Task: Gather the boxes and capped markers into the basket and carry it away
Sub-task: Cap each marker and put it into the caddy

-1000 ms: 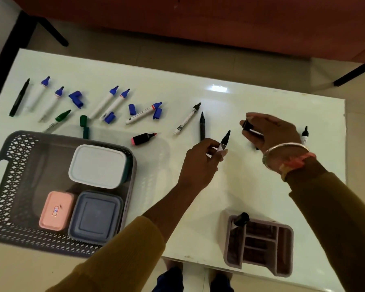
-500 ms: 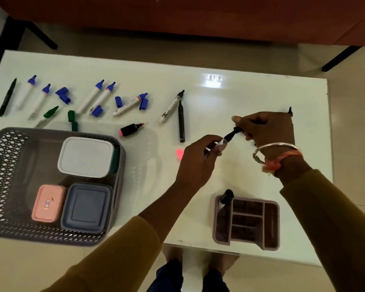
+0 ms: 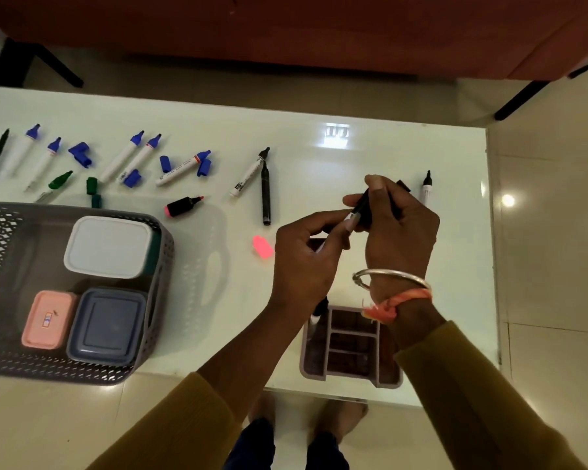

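My left hand (image 3: 306,256) grips a white-bodied black marker by its barrel. My right hand (image 3: 396,228) pinches a black cap (image 3: 364,206) right on that marker's tip, above the table's middle right. A grey lattice basket (image 3: 157,266) at the left holds a white box (image 3: 107,247), a pink box (image 3: 46,318) and a blue-grey box (image 3: 107,327). Several uncapped blue, green and black markers and loose caps lie in a row along the far left, among them a black marker (image 3: 265,196) and a pink highlighter (image 3: 182,206).
A pink cap (image 3: 262,246) lies loose left of my hands. A mauve divided organiser (image 3: 350,347) stands at the table's near edge with one capped marker (image 3: 319,308) in it. Another black marker (image 3: 425,188) lies at the far right. The white table (image 3: 319,157) ends just right of it.
My hands have come together: the cap in my right hand now sits on the tip of the marker in my left. Both hands shifted slightly nearer to me.
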